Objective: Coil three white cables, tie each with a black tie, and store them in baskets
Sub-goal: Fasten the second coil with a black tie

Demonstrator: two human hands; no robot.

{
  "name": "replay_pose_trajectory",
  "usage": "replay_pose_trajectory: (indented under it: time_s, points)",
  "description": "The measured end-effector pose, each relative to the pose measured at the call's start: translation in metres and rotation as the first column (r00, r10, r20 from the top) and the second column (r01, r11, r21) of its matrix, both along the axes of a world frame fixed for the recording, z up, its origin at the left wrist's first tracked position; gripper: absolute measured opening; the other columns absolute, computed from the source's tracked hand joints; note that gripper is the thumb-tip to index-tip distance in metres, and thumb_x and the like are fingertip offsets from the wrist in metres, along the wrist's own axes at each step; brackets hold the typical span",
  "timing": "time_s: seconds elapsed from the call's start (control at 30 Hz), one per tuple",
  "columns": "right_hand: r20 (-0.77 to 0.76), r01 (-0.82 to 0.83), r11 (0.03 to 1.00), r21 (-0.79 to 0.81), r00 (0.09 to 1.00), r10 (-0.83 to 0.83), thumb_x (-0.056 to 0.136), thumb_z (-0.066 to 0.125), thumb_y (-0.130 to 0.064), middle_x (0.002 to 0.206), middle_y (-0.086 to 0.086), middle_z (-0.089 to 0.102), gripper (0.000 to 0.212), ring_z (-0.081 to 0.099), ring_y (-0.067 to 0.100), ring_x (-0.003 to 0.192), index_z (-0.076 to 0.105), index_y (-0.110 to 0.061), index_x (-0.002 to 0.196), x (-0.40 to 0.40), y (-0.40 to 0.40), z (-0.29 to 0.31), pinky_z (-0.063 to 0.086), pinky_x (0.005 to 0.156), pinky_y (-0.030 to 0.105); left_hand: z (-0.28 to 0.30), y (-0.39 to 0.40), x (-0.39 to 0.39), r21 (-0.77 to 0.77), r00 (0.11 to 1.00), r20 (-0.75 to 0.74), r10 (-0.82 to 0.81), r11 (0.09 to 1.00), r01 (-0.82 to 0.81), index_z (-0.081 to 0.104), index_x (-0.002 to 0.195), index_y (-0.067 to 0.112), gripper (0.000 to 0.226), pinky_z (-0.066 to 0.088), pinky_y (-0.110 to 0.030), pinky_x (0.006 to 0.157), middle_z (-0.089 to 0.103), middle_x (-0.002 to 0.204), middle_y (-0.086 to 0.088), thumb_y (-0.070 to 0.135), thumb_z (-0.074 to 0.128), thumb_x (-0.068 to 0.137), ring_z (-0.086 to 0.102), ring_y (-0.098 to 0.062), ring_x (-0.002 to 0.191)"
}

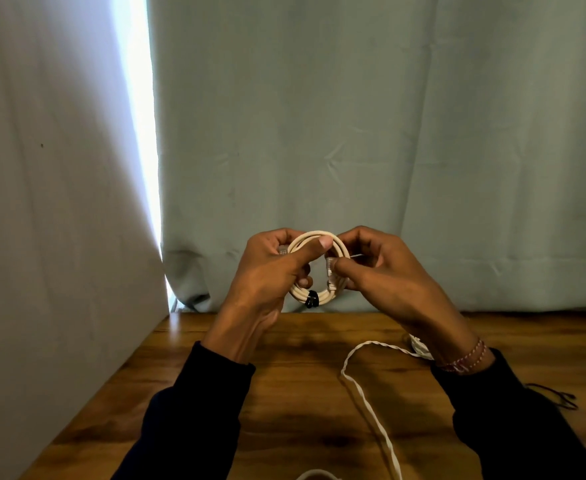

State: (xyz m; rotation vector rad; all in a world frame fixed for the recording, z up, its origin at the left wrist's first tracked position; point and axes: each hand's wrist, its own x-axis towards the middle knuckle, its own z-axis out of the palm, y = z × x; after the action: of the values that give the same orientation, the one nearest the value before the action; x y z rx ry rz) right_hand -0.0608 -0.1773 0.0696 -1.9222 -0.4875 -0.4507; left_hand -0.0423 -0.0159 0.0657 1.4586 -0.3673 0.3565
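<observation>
Head view: both hands hold a small coiled white cable (316, 265) in the air above the wooden counter (302, 386), in front of a curtain. A black tie (311, 299) already wraps the coil's lower edge. Judged risk: a loose connector end could spring out, or the tie could slip, if either grip eases. The left hand (267, 271) curls round the coil, thumb pressed across its top. The right hand (378, 268) has its fingers together, pinching the coil's right side. Another white cable (364, 393) lies uncoiled on the counter.
</observation>
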Motion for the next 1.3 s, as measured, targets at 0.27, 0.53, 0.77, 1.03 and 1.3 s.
replay_pose_trajectory:
  time_s: [0.27,0.53,0.77,1.03,1.3]
  points:
    - [-0.062,-0.219,0.975,-0.028,0.974,0.217,0.088,0.073,-0.016,0.104,0.002,0.075,0.032,0.073,0.015,0.095,0.066,-0.017,0.12,-0.005,-0.009,0.007,0.06,0.084,0.027,0.001,0.0,0.001,-0.026,0.998,-0.015,0.063,0.998,-0.064,0.072,0.087,0.006,0.02,0.042,-0.028,0.05,0.055,0.051,0.007,0.025,0.079,0.084,0.045,-0.008,0.045]
    - [-0.034,-0.149,0.983,0.107,0.988,0.153,0.07,0.084,-0.021,0.087,0.004,0.077,0.037,0.076,0.02,0.078,0.072,-0.013,0.104,0.001,-0.004,0.002,0.06,0.069,0.025,0.002,0.0,-0.001,0.004,1.0,0.002,0.008,1.0,-0.008,0.071,0.09,0.004,0.025,0.043,-0.027,0.05,0.06,0.065,-0.003,0.026,0.08,0.083,0.049,-0.013,0.054]
    - [0.093,0.108,0.993,-0.049,0.99,-0.104,0.087,0.076,-0.029,0.093,-0.005,0.071,0.02,0.072,0.011,0.076,0.067,-0.023,0.104,0.005,0.005,-0.004,0.059,0.072,0.027,0.002,-0.003,-0.003,-0.016,1.0,-0.01,0.017,1.0,-0.017,0.071,0.095,0.002,0.024,0.042,-0.027,0.048,0.061,0.064,-0.002,0.022,0.078,0.085,0.047,-0.011,0.049]
    - [0.156,0.156,0.977,-0.143,0.979,-0.134,0.097,0.063,-0.024,0.099,-0.005,0.071,0.019,0.07,0.007,0.083,0.061,-0.021,0.115,0.001,0.011,-0.007,0.055,0.072,0.017,0.001,-0.001,-0.002,-0.099,0.996,-0.068,-0.058,0.994,0.051,0.07,0.096,-0.003,0.024,0.04,-0.026,0.047,0.053,0.059,-0.002,0.016,0.078,0.084,0.041,-0.011,0.047]
    - [0.035,0.018,0.994,-0.11,0.999,-0.015,0.083,0.079,-0.031,0.09,-0.008,0.076,0.017,0.074,0.01,0.081,0.075,-0.026,0.098,-0.001,-0.017,0.007,0.062,0.082,0.039,0.009,0.009,-0.01,0.003,0.972,-0.099,-0.214,0.977,0.215,0.07,0.105,-0.002,0.049,0.046,-0.032,0.069,0.057,0.08,-0.013,0.042,0.049,0.1,0.053,-0.018,0.071]
